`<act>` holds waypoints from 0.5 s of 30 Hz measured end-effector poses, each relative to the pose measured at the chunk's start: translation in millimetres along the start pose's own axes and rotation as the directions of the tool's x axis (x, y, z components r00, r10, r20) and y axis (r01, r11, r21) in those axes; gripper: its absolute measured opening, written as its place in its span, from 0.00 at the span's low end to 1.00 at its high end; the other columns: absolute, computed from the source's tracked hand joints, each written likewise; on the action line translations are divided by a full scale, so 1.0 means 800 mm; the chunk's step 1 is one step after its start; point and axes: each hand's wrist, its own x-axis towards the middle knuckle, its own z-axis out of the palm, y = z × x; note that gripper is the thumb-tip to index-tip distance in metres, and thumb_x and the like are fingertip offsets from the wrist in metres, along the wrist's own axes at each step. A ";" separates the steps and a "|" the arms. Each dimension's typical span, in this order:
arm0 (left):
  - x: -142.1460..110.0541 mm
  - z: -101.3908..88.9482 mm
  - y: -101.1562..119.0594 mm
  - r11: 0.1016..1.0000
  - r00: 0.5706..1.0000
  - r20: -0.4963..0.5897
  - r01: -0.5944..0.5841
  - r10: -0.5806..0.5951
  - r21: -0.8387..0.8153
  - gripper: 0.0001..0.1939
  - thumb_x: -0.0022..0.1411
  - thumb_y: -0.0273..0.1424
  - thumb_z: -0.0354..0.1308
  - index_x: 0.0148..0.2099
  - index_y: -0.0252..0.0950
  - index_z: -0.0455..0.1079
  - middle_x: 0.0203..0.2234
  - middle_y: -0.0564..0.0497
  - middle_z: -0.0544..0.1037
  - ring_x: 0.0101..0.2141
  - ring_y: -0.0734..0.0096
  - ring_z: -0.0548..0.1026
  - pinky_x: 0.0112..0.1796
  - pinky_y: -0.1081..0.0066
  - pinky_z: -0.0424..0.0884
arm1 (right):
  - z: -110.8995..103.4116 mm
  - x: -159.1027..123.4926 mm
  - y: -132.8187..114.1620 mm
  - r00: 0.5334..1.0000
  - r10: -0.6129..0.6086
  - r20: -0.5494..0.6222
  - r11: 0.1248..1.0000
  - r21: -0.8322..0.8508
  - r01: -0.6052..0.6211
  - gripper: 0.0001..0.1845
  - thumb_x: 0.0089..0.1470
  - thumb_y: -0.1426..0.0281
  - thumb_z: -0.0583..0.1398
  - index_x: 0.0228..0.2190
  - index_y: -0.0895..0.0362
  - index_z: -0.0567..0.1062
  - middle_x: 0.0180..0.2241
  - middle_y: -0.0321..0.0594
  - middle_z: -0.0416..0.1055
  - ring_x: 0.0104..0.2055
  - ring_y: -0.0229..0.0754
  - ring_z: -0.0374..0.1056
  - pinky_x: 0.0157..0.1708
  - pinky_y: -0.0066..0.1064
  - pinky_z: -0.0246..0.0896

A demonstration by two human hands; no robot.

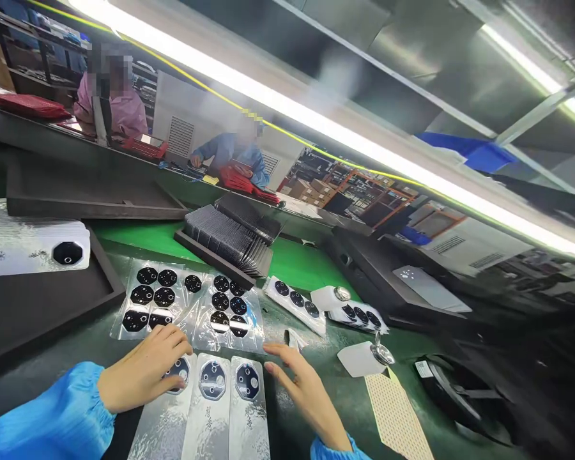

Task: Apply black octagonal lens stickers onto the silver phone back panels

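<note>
Three silver printed panels lie side by side in front of me: a left panel (pixel 160 425), a middle panel (pixel 206 434) and a right panel (pixel 249 431). Each has a black octagonal piece with round holes at its far end. Over the left panel's octagon is my left hand (pixel 146 367), thumb and fingers apart, partly covering it. My right hand (pixel 299 386) hovers beside the right panel's far corner, finger and thumb spread with nothing between them. Just beyond, clear film sheets (pixel 199 335) carry several glossy black octagons.
Stacked silver panels (pixel 29 246) sit in a black tray (pixel 108 275) at left. Black plates (pixel 225 239) stand in a rack at the back. Two white pump bottles (pixel 361 359), wrapped octagon strips (pixel 294 306), a dotted yellow sheet (pixel 397 415) and a black roll (pixel 464 396) are at right. Two people sit opposite.
</note>
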 end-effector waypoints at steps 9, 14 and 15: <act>0.015 0.013 -0.005 0.971 0.918 -0.327 -0.182 0.225 0.158 0.11 0.70 0.22 0.48 0.50 0.40 0.66 0.48 0.49 0.71 0.52 0.62 0.65 0.52 0.61 0.61 | -0.034 0.175 0.015 0.939 0.314 -0.139 0.931 0.240 -0.275 0.17 0.62 0.60 0.59 0.46 0.59 0.74 0.45 0.43 0.74 0.42 0.42 0.73 0.40 0.38 0.71; 0.007 0.007 -0.022 0.954 0.802 -0.535 -0.139 0.265 0.264 0.13 0.69 0.20 0.50 0.51 0.40 0.67 0.49 0.48 0.72 0.54 0.61 0.65 0.53 0.59 0.61 | -0.033 0.272 0.018 0.864 0.465 -0.193 0.875 0.251 -0.415 0.18 0.62 0.63 0.60 0.51 0.58 0.70 0.51 0.44 0.70 0.48 0.45 0.71 0.46 0.43 0.70; 0.006 0.005 -0.023 0.956 0.785 -0.562 -0.127 0.260 0.265 0.13 0.69 0.21 0.51 0.51 0.41 0.67 0.48 0.48 0.73 0.54 0.61 0.65 0.53 0.59 0.61 | -0.030 0.281 0.017 0.855 0.476 -0.206 0.869 0.256 -0.422 0.19 0.62 0.63 0.60 0.52 0.58 0.70 0.51 0.44 0.70 0.48 0.45 0.71 0.46 0.44 0.70</act>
